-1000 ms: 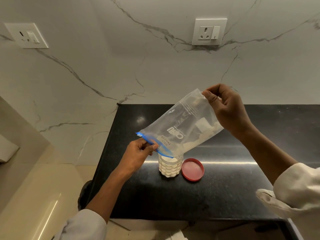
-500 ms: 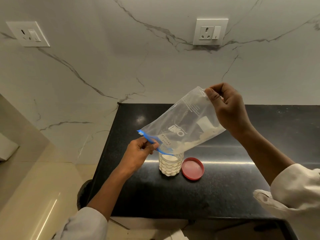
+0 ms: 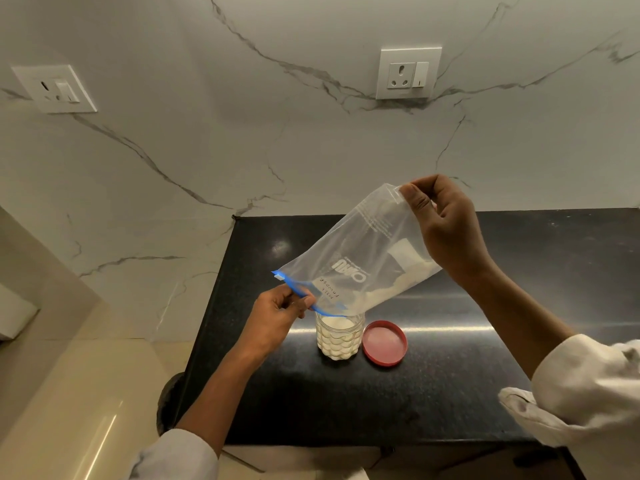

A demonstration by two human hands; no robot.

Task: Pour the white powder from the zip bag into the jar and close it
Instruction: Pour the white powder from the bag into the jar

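**Pouring stage: zip bag tilted over the open jar**

The zip bag (image 3: 360, 261) is held slanted above the surface (image 3: 485, 393), its blue zip mouth low and directly over the jar (image 3: 338, 337). The left hand (image 3: 277, 320) pinches the zip edge, thumb and fingers clamped on the blue strip; the right hand (image 3: 446, 230) pinches the raised bottom corner, its grip likewise closed on the plastic. White powder (image 3: 391, 289) lies along the lower fold of the bag and runs toward the mouth. The jar stands upright and looks nearly full. The red lid (image 3: 384, 342) lies flat just beside the jar on its right, not yet fitted.

To pour well, the mouth is best kept narrow and centred over the jar's opening while the right hand lifts the corner gradually, so that the remaining powder slides rather than drops. Given the high fill level, overflow onto the dark surface appears the main risk.

Compared with one second ago, the right hand has raised the bag's corner slightly, and less powder remains in the upper part of the bag. The jar and lid have not moved.
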